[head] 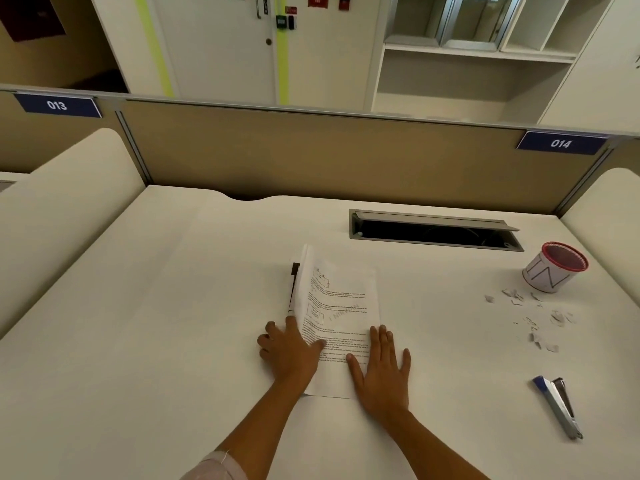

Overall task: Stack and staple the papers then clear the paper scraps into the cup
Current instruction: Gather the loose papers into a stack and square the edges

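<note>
The printed papers (337, 317) are being held down mid-desk on the white desk (138, 323): the left hand (290, 351) is being pressed over their left edge, fingers curled and partly spread, while the right hand (380, 370) is being laid flat with fingers spread on the lower right corner. A black pen (293, 287) is being crowded right against the raised left edge of the sheets. Wide bare desk is being left open on the left, whereas to the right paper scraps (533, 317) are lying scattered just below the red-rimmed cup (554, 266), with the blue stapler (558, 407) well apart near the right edge.
</note>
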Demonstrator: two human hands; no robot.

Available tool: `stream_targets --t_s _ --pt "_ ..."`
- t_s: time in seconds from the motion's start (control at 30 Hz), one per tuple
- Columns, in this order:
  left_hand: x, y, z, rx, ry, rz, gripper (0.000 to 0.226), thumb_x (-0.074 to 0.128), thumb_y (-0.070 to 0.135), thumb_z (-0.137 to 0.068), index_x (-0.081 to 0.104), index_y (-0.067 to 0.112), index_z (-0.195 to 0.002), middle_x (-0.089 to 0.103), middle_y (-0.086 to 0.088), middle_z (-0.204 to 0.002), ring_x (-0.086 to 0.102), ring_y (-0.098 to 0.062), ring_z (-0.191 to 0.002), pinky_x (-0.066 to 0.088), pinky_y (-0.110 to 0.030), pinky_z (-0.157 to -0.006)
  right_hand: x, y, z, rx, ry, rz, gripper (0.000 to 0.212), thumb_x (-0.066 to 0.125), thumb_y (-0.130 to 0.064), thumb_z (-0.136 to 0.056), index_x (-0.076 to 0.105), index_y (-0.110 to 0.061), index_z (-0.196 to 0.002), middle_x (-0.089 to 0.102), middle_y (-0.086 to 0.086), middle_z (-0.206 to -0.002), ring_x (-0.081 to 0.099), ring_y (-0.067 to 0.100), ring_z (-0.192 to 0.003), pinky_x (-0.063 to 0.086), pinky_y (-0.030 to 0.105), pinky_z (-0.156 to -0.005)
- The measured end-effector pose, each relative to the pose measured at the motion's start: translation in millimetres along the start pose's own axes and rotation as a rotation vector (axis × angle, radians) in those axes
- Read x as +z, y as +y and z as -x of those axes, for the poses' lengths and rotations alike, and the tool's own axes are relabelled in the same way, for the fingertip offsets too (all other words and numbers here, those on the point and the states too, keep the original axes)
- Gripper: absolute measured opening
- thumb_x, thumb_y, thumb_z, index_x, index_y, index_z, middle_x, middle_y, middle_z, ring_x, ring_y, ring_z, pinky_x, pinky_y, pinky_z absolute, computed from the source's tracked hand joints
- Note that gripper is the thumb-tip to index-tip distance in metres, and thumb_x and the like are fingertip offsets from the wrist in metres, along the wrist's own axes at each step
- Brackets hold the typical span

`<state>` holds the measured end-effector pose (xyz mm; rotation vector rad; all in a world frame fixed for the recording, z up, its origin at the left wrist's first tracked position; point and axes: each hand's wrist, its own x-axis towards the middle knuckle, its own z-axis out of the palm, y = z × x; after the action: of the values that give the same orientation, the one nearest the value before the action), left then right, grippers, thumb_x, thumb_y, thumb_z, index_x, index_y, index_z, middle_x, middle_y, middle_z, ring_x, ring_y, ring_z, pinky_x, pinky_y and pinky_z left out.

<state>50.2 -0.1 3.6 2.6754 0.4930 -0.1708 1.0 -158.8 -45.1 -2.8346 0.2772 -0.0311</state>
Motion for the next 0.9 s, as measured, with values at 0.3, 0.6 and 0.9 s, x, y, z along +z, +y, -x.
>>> stream_targets --t_s 0.3,0.6,0.9 --pt "-3.9 0.9 -4.1 0.026 -0.088 0.396 0.082 0.08 0.038 -0.071 0.024 0.012 -0.125 0.055 -0.012 -0.121 0.058 -0.03 -0.104 0.051 -0.033 -0.076 -0.6 0.3 0.4 -0.003 0.006 -0.001 0.08 0.008 -0.066 -0.087 -0.01 -0.018 -0.149 -0.001 -0.001 -0.16 -0.005 0.013 -0.146 -0.01 0.044 -0.117" --pt "-13.1 -33.0 -25.8 0.087 -0.113 0.644 0.04 0.07 0.039 -0.082 0.059 0.013 -0.111 0.067 -0.005 -0.112 0.063 -0.018 -0.09 0.052 -0.03 -0.072 -6.1 1.4 2.4 -0.01 -0.011 -0.049 0.081 0.01 -0.066 -0.088 -0.006 -0.017 -0.15 0.0 -0.003 -0.16 -0.006 0.009 -0.145 -0.011 0.042 -0.117" --pt "-22.5 -35.9 -16.9 0.217 -0.233 0.77 0.04 0.071 0.021 -0.083 0.055 0.021 -0.12 0.064 0.003 -0.112 0.062 -0.011 -0.089 0.051 -0.014 -0.068 -13.0 0.3 -0.5 0.053 -0.048 -0.316 0.083 0.018 -0.069 -0.086 0.005 -0.019 -0.15 0.009 -0.006 -0.159 0.003 0.007 -0.145 -0.014 0.037 -0.117"
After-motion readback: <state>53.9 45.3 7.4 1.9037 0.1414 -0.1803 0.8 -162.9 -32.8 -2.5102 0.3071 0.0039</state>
